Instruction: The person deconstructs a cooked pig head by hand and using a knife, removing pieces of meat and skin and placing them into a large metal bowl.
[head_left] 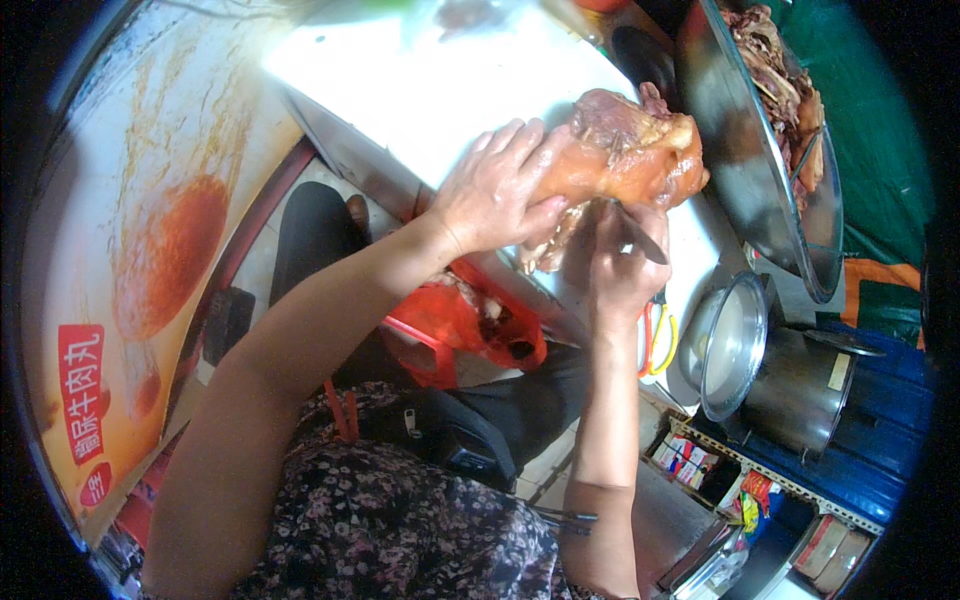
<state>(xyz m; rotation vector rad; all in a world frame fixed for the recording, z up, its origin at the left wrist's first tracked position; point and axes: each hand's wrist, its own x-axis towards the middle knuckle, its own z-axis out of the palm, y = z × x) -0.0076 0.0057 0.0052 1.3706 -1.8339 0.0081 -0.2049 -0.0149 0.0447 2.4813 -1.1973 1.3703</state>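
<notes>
A large piece of cooked, brown-skinned meat on the bone (630,150) lies on a white cutting board (440,80). My left hand (495,190) presses down on the near side of the meat, fingers spread over its skin. My right hand (620,265) grips a knife (640,235), whose blade points up into the underside of the meat. Pale scraps of meat (545,250) hang at the board's near edge between both hands.
A big metal tray (760,170) of cooked meat pieces stands to the right. Below it sit a metal bowl (735,340) and a steel pot (800,395). An orange plastic bag (465,325) hangs under the board. Scissors with yellow-red handles (658,335) lie nearby.
</notes>
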